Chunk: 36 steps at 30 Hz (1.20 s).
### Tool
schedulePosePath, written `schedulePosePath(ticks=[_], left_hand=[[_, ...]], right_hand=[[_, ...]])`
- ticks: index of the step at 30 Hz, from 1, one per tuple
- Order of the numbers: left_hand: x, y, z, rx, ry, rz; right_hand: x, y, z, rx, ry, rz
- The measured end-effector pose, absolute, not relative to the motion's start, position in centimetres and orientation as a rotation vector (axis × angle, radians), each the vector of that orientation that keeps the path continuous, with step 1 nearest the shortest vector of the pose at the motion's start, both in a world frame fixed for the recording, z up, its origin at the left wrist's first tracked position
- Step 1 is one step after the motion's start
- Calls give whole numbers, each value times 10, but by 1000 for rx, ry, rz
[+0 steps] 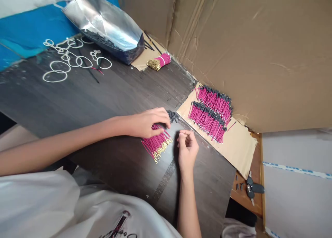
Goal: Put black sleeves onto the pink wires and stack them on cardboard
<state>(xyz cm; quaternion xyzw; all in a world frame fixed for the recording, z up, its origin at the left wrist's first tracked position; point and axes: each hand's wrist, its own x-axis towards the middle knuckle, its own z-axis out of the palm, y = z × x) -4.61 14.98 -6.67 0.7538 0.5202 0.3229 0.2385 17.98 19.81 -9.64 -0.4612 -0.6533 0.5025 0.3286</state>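
Note:
My left hand rests over a fanned pile of pink wires with gold-coloured tips. Its fingers are curved, with a gap between thumb and forefinger, and I see nothing held in them. Just beyond its fingertips lies a small heap of short black tubes. To the right of the wires, my right hand is closed in a pinch above the dark table. Whatever sits between those fingertips is too small to make out.
Pink wires with black ends lie in two rows on a cardboard strip. Behind stand a silvery bag holding black pieces and a banded pink wire bundle. White rubber bands lie at left. A cardboard wall borders the table.

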Motion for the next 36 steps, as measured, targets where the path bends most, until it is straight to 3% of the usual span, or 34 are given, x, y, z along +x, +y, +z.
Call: schedulePosePath(ticks=[9, 29, 36], left_hand=[[-34, 104, -60, 2238, 1436, 603], [-26, 120, -96, 2396, 1537, 780], [-24, 118, -96, 2356, 1480, 904]], right_hand=[[178, 198, -92, -1184, -1719, 1290], [179, 200, -95, -1197, -1743, 1252], [168, 218, -85, -1217, -2050, 1007]])
